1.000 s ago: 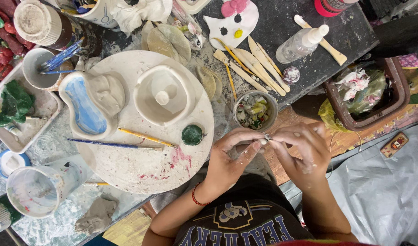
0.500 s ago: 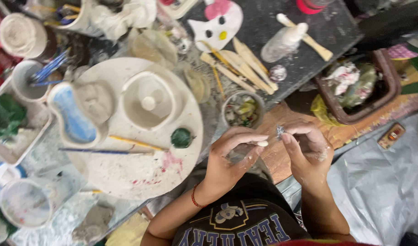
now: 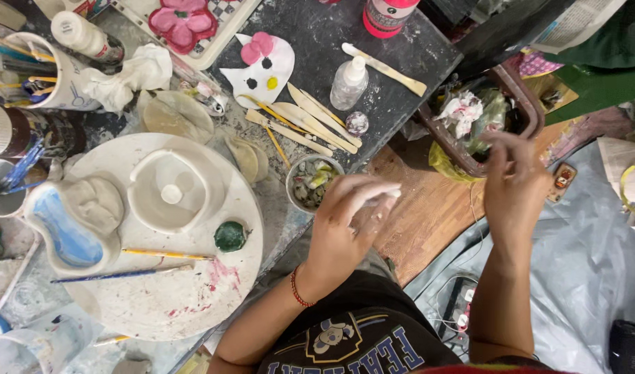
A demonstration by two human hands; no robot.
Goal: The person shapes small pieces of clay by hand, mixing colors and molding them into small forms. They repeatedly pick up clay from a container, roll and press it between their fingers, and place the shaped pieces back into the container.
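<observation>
Two bare hands over a crowded clay-painting bench, seen from above.

The left hand (image 3: 345,221), centre of frame, pinches a small pale piece (image 3: 386,196) in nearly closed fingertips, its long axis pointing right. Just left of it sits a small bowl of bits (image 3: 314,181). The right hand (image 3: 515,183), well apart at right, reaches up to the brown tray (image 3: 532,111); whether its curled fingers hold anything cannot be told. The left hand is nearer the piece.
</observation>
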